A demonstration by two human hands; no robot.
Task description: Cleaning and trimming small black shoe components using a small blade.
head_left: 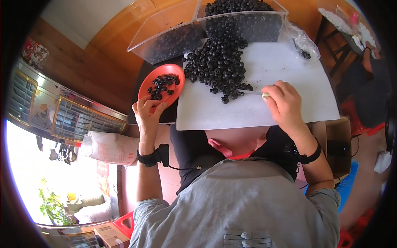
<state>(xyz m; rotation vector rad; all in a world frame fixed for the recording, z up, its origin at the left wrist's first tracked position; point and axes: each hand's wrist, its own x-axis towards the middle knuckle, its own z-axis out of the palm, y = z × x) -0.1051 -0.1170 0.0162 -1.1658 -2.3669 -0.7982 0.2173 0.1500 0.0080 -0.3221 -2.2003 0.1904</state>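
Note:
My left hand [147, 115] pinches the near rim of an orange-red oval dish [170, 70]. Inside the dish lie loose small black round parts [162, 84] with holes in them. In my right hand [283, 102] is a thin, pale, flat-looking tool [250, 91] with a light-coloured handle end; its exact kind is unclear. The tool's tip points left and reaches the near right edge of a heap of the same black parts [219, 62]. This heap spreads over a white sheet [256, 111] on the table, and a few parts lie at its near edge.
Behind the heap stand two clear plastic bins [161, 35], [281, 25] holding more black parts. A clear plastic bag [304, 41] sits at the sheet's far right corner. An open cardboard box [331, 144] is right of my legs. Another person's arm [367, 60] shows at the far right.

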